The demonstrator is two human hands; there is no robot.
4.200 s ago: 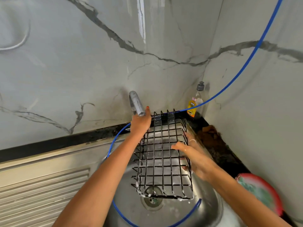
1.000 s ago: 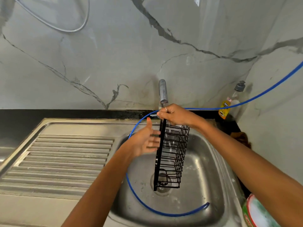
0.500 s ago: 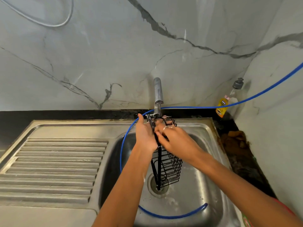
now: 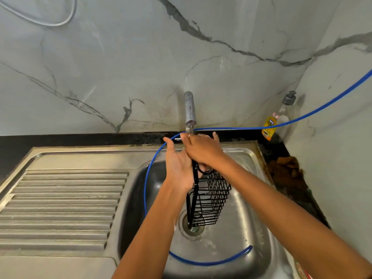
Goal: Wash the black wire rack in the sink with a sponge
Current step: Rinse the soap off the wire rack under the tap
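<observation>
The black wire rack (image 4: 207,200) hangs upright over the basin of the steel sink (image 4: 247,224), its lower end just above the drain (image 4: 191,226) and its upper end caught between both hands under the tap (image 4: 190,109). The left hand (image 4: 179,168) lies flat against the rack's left side, palm toward the wires, fingers straight and pointing up toward the spout. The right hand (image 4: 203,150) comes over the top from the right, its fingers curled down around the rack's upper edge; it covers that edge, so the exact hold underneath cannot be seen. A blue hose (image 4: 209,262) runs in from the right wall, passes behind the hands and loops down through the basin, ringing the rack. A dish soap bottle (image 4: 275,119) stands in the back right corner, behind the hose. The ribbed drainboard (image 4: 60,208) lies to the left of the basin.
</observation>
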